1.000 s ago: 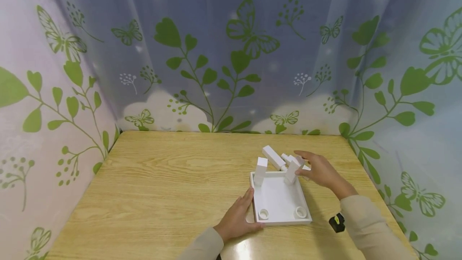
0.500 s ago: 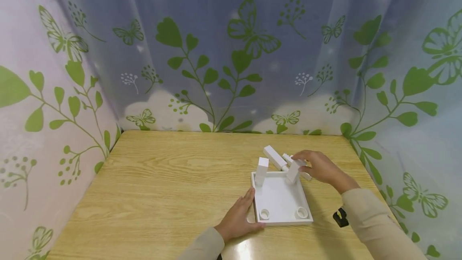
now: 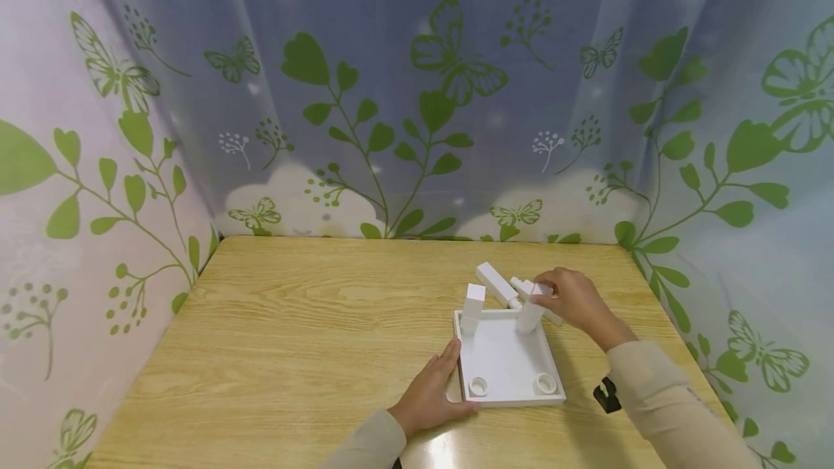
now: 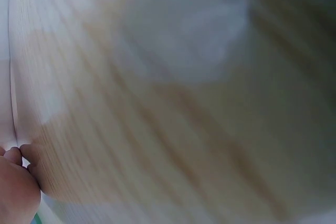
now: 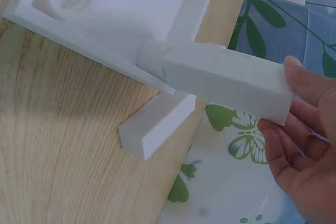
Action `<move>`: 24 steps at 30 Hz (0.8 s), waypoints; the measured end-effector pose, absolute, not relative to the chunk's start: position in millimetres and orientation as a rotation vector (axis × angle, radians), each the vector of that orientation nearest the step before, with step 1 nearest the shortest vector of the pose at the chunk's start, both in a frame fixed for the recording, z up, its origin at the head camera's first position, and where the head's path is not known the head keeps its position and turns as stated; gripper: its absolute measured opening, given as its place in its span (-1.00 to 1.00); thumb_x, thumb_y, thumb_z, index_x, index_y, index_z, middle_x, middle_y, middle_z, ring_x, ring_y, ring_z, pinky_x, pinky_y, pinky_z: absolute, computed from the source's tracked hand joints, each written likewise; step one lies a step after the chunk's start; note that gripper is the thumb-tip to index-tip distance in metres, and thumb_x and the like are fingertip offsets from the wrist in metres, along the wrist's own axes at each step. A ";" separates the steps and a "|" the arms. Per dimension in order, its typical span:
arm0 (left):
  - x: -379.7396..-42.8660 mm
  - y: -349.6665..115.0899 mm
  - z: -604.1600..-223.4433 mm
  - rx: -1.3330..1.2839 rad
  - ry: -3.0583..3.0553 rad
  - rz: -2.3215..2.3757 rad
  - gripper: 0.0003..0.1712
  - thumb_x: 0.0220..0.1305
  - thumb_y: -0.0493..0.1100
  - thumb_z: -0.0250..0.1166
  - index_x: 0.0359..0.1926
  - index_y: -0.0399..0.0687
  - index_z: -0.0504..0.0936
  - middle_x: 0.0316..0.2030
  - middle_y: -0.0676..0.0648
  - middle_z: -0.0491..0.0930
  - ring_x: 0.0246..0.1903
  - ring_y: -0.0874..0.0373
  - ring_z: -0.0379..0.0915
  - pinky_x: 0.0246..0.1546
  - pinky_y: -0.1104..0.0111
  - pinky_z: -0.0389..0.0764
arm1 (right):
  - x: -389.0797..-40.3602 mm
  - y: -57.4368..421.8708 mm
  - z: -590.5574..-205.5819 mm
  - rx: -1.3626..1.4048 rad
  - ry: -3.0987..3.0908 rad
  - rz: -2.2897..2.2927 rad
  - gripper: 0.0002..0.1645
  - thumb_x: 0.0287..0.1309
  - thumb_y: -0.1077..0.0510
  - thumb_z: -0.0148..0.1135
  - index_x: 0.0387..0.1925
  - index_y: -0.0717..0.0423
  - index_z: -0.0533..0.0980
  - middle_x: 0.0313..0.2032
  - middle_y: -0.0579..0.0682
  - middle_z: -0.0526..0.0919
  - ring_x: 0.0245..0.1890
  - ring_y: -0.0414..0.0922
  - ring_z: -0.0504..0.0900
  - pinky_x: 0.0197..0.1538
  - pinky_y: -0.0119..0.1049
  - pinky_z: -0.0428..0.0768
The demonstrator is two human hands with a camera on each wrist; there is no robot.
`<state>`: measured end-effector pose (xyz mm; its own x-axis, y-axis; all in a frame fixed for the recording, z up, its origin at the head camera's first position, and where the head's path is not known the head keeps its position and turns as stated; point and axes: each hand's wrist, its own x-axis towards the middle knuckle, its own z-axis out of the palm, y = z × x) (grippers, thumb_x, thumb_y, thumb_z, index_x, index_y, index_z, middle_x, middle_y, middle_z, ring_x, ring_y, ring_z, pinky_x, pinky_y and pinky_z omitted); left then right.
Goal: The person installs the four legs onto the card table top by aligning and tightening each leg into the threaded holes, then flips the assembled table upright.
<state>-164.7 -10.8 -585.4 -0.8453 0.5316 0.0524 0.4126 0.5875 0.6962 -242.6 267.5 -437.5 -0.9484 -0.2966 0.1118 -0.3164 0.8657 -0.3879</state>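
In the head view, a white shallow square panel (image 3: pixel 504 364) with a raised rim lies on the wooden table. My left hand (image 3: pixel 431 391) braces its near left corner, fingers straight along the left side and thumb at the front edge. At the far right corner stands a white square leg (image 3: pixel 531 315), its top end pinched by my right hand (image 3: pixel 576 302). The right wrist view shows the leg's round lower end at the panel's corner. A second white leg (image 3: pixel 473 307) stands at the far left corner. Round white sockets (image 3: pixel 478 386) sit in both near corners.
Behind the panel lie a loose white leg (image 3: pixel 495 284) and another white piece (image 3: pixel 521 286), partly hidden by the right hand. Patterned curtains (image 3: pixel 391 114) enclose the table (image 3: pixel 313 324) at the back and both sides.
My right fingers have shifted their hold on the far right leg, from its side to its top, and the leg stands more upright. The left hand has stayed at the panel's corner.
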 end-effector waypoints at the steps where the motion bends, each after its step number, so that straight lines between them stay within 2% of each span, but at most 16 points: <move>1: -164.7 -10.7 -585.2 0.795 2.652 1.100 0.30 0.03 0.43 0.28 0.51 -0.15 -0.17 0.50 -0.08 -0.14 0.45 0.02 -0.07 0.46 0.10 -0.05 | -242.4 266.8 -438.4 0.466 -2.988 0.636 -0.57 0.09 0.09 0.38 -0.08 0.32 0.61 -0.31 0.12 0.65 -0.41 -0.08 0.54 -0.39 -0.18 0.56; 7: -164.2 -10.3 -582.6 0.790 2.652 1.094 0.29 0.03 0.41 0.30 0.50 -0.16 -0.15 0.50 -0.08 -0.14 0.45 0.02 -0.07 0.46 0.10 -0.04 | -240.1 262.6 -441.2 0.338 -2.966 0.657 -0.55 0.10 0.03 0.37 -0.14 0.34 0.61 -0.39 0.12 0.63 -0.49 -0.10 0.52 -0.44 -0.18 0.54; 14: -164.4 -10.4 -584.3 0.784 2.650 1.090 0.29 0.03 0.43 0.28 0.51 -0.14 -0.17 0.50 -0.07 -0.15 0.45 0.03 -0.09 0.46 0.12 -0.05 | -238.1 259.2 -443.7 0.271 -2.941 0.664 -0.54 0.10 0.00 0.37 -0.21 0.36 0.59 -0.53 0.02 0.55 -0.60 -0.15 0.37 -0.53 -0.29 0.38; 17: -164.4 -10.3 -585.2 0.786 2.651 1.090 0.30 0.03 0.44 0.28 0.51 -0.13 -0.17 0.50 -0.07 -0.15 0.45 0.03 -0.08 0.46 0.11 -0.05 | -237.4 259.2 -443.8 0.269 -2.947 0.665 -0.53 0.11 -0.01 0.37 -0.21 0.37 0.58 -0.52 0.04 0.55 -0.59 -0.13 0.39 -0.52 -0.26 0.41; 19: -164.4 -10.3 -585.7 0.789 2.652 1.091 0.30 0.03 0.44 0.27 0.51 -0.13 -0.17 0.50 -0.07 -0.15 0.45 0.02 -0.08 0.46 0.11 -0.04 | -236.7 260.4 -442.2 0.284 -2.966 0.677 -0.50 0.12 -0.02 0.36 -0.15 0.37 0.57 -0.45 0.10 0.60 -0.52 -0.08 0.49 -0.46 -0.20 0.52; 21: -164.6 -10.2 -586.3 0.796 2.651 1.095 0.30 0.03 0.44 0.27 0.51 -0.14 -0.17 0.50 -0.08 -0.15 0.45 0.01 -0.07 0.46 0.10 -0.04 | -236.4 262.6 -439.5 0.341 -2.989 0.694 -0.43 0.11 -0.02 0.36 -0.02 0.37 0.53 -0.28 0.19 0.64 -0.38 0.02 0.59 -0.35 -0.10 0.60; 24: -164.8 -10.4 -586.7 0.804 2.657 1.091 0.30 0.03 0.44 0.27 0.51 -0.14 -0.17 0.50 -0.08 -0.15 0.45 0.01 -0.07 0.46 0.09 -0.03 | -236.3 267.3 -434.7 0.505 -3.017 0.726 -0.32 0.08 0.06 0.39 0.15 0.37 0.44 0.00 0.32 0.57 -0.09 0.20 0.59 -0.13 0.06 0.62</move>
